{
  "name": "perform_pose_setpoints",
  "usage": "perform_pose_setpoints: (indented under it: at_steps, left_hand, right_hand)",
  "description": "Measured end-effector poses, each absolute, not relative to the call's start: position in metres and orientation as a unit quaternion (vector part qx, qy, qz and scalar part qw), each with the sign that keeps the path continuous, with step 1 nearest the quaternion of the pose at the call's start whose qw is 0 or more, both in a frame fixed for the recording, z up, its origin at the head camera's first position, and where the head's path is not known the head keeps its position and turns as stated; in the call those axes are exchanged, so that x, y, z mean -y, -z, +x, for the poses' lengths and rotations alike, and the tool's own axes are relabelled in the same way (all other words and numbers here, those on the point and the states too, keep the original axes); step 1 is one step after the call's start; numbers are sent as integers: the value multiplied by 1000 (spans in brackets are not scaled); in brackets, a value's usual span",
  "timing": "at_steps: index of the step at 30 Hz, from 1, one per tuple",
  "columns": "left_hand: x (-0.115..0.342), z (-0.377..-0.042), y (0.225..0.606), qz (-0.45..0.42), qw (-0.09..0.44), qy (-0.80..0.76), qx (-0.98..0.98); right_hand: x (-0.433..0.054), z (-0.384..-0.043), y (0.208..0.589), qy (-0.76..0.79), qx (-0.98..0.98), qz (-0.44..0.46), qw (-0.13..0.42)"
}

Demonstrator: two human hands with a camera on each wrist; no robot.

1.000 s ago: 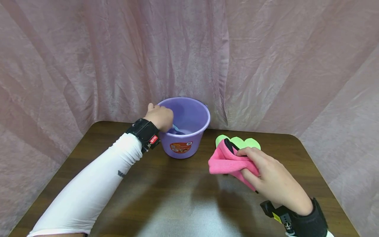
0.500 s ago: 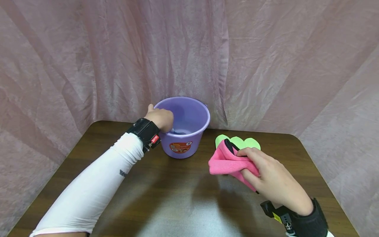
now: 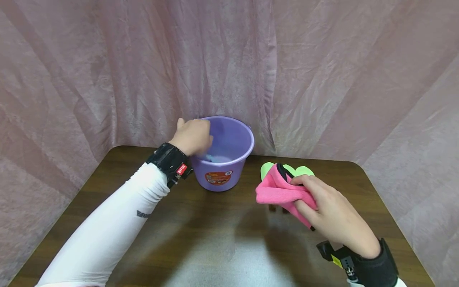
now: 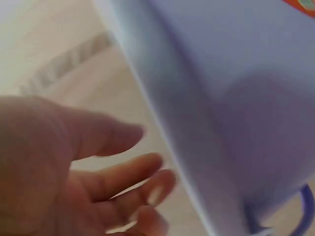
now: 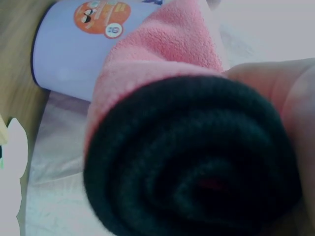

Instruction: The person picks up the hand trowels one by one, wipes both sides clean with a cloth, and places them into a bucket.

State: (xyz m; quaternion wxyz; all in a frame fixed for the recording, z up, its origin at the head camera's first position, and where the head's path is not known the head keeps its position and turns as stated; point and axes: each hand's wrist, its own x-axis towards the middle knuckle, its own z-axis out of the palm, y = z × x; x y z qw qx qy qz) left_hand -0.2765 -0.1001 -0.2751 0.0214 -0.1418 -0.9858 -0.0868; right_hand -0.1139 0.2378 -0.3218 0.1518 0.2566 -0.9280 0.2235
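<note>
A purple bucket (image 3: 229, 139) with an orange label stands at the back of the table. My left hand (image 3: 193, 136) is over its left rim. In the left wrist view the thumb and fingers (image 4: 108, 135) are loosely bent beside the bucket's rim (image 4: 162, 103), holding nothing. Something pale blue (image 3: 214, 159) lies inside the bucket, mostly hidden. My right hand (image 3: 331, 211) grips a folded pink cloth (image 3: 283, 193) with black edging, between thumb and fingers. The right wrist view shows the cloth's rolled black edge (image 5: 197, 147) up close.
Behind the cloth is a bright green scalloped piece (image 3: 304, 171), partly covered. Small dark brown bits show below the cloth. The brown wooden table (image 3: 208, 239) is bounded at the back by a pink curtain (image 3: 229, 59).
My left hand dipped slightly into the bucket, then rose at the left rim. The right hand, still gripping the pink cloth, has shifted slightly right and up.
</note>
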Motion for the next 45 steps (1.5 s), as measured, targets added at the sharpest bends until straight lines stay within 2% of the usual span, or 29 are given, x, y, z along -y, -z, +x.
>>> perform_pose_setpoints:
  at_steps: [6, 14, 17, 20, 25, 33, 45]
  left_hand:
    - [95, -253, 263, -157, 131, 199, 958]
    - [78, -202, 264, -226, 230, 309, 894]
    - [68, -183, 276, -263, 248, 327, 873]
    - [57, -167, 295, -281, 228, 345, 866]
    - [39, -156, 332, -258, 144, 374, 879]
    - [8, -173, 381, -197, 53, 383, 901]
    - [-46, -204, 434, -113, -23, 359, 926]
  right_hand:
    - [-239, -116, 320, -238, 927, 244, 159]
    - [-242, -115, 314, -242, 934, 200, 169]
    - [-242, -115, 312, -243, 935, 189, 174]
    - [-242, -115, 311, -240, 937, 179, 182]
    - [-240, -115, 311, -229, 938, 165, 200]
    - [-237, -116, 312, -224, 938, 158, 213]
    - [-234, -113, 313, -222, 938, 156, 215]
